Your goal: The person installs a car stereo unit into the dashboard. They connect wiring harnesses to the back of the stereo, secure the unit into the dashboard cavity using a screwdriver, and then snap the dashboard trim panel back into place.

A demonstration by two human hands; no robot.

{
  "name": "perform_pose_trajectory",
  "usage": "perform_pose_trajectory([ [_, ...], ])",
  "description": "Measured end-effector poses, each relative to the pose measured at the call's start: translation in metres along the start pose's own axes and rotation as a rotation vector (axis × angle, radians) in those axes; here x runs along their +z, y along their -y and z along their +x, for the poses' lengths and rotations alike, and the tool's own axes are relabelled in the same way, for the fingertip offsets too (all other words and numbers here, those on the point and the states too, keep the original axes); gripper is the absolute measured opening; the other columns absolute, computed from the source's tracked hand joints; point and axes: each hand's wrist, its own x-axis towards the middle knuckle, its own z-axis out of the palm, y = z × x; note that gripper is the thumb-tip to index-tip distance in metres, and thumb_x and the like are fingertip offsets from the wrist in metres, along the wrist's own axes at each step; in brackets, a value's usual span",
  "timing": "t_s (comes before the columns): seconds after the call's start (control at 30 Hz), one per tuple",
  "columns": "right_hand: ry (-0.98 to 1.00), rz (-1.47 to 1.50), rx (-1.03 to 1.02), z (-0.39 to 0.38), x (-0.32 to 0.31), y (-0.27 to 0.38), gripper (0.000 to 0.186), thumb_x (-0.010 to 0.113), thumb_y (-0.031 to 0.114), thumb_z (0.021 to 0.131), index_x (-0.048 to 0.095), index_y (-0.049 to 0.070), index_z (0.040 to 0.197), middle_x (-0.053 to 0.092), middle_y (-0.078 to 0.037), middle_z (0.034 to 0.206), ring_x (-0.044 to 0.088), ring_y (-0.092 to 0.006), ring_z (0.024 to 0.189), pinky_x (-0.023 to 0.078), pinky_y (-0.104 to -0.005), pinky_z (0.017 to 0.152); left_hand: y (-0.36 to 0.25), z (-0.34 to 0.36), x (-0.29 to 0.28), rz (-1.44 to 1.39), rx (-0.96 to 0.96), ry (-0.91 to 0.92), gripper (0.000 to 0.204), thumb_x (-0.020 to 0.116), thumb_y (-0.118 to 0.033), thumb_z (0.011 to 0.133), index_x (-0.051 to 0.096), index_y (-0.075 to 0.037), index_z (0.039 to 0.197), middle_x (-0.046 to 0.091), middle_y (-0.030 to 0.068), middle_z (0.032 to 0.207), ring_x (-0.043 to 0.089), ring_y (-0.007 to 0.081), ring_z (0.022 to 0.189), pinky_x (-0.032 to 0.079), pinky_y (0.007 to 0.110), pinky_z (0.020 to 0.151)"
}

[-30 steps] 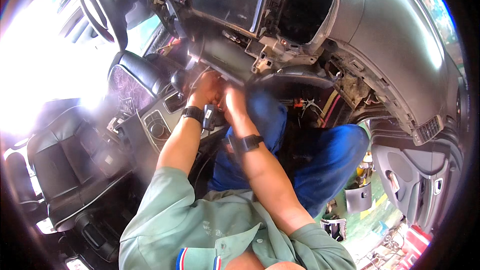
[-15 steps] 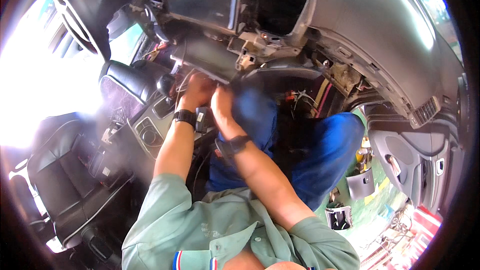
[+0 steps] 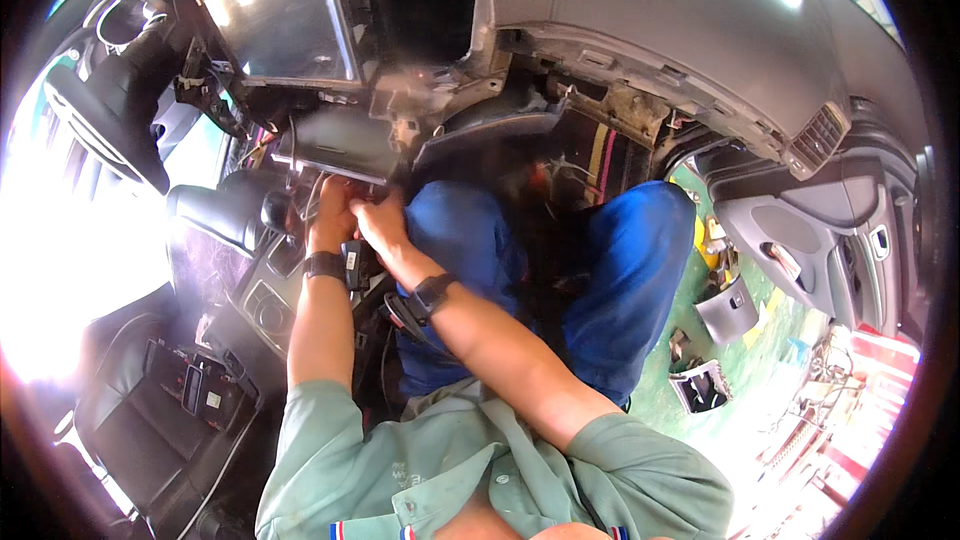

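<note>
My left hand (image 3: 330, 202) and my right hand (image 3: 378, 223) meet just under the front edge of a grey, box-shaped dashboard part (image 3: 345, 140), below the screen (image 3: 272, 25). Both hands have their fingers curled close together; what they grip is hidden. A black gear lever knob (image 3: 275, 210) is just left of my left hand. A small black module with a white label (image 3: 353, 265) hangs beside my left wrist, near the centre console (image 3: 262, 305).
The stripped dashboard (image 3: 610, 65) arches ahead over my bent knees (image 3: 630, 260). A black leather seat (image 3: 150, 410) holding black parts is at left. At right are an open door (image 3: 800, 240) and, on the green floor, a detached grey panel (image 3: 725, 310) and other parts.
The view has shifted, so the dashboard sits further left in the picture. My hands stay together at the same part, with my right fingers slightly more bent toward my left hand.
</note>
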Motion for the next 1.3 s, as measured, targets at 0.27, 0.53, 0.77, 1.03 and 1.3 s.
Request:
perform_pose_trajectory([
  [0.27, -0.009, -0.042, -0.047, 0.015, -0.006, -0.016, 0.02, 0.062, 0.001, 0.075, 0.062, -0.004, 0.095, 0.062, -0.012, 0.079, 0.056, -0.0189, 0.049, 0.045, -0.0312, 0.039, -0.003, -0.013, 0.031, -0.003, 0.018, -0.079, 0.039, 0.047, -0.029, 0.089, 0.062, -0.001, 0.112, 0.066, 0.0214, 0.106, 0.063, 0.0377, 0.09, 0.052, 0.046, 0.082],
  [0.53, -0.002, -0.132, 0.008, 0.014, -0.011, -0.013, 0.042, 0.063, 0.008, 0.079, 0.046, -0.009, 0.114, 0.06, -0.018, 0.086, 0.056, -0.0192, 0.049, 0.046, -0.0317, 0.041, 0.013, 0.012, -0.002, -0.134, 0.031, 0.184, 0.034, 0.05, -0.026, 0.092, 0.062, -0.001, 0.111, 0.066, 0.0161, 0.109, 0.062, 0.031, 0.097, 0.051, 0.044, 0.088],
  [0.77, 0.056, -0.148, 0.003, -0.007, -0.013, 0.005, 0.028, 0.063, 0.007, 0.078, 0.053, -0.009, 0.098, 0.059, -0.014, 0.074, 0.055, -0.0193, 0.046, 0.045, -0.0329, 0.04, 0.013, 0.015, -0.007, -0.289, -0.074, 0.108, 0.024, 0.052, -0.025, 0.086, 0.064, -0.007, 0.096, 0.065, 0.0078, 0.092, 0.06, 0.0252, 0.085, 0.049, 0.037, 0.076],
  [1.03, 0.343, -0.21, 0.227, -0.034, -0.028, 0.063, 0.01, 0.062, 0.009, 0.083, 0.056, 0.001, 0.081, 0.055, -0.006, 0.062, 0.052, -0.0149, 0.045, 0.04, -0.0282, 0.041, 0.024, 0.037, -0.044, -0.43, -0.055, 0.268, 0.031, 0.044, -0.006, 0.081, 0.061, 0.003, 0.105, 0.064, 0.0208, 0.111, 0.062, 0.0369, 0.099, 0.047, 0.05, 0.098],
  [1.3, 0.619, -0.449, 0.209, -0.08, -0.048, 0.122, 0.036, 0.065, 0.012, 0.086, 0.048, -0.001, 0.115, 0.058, -0.008, 0.094, 0.053, -0.0103, 0.059, 0.044, -0.0242, 0.044, 0.044, 0.06, -0.062, 0.992, 0.684, 0.114, 0.02, 0.064, -0.027, 0.072, 0.069, -0.007, 0.074, 0.068, 0.0121, 0.079, 0.065, 0.0281, 0.073, 0.049, 0.041, 0.063],
])
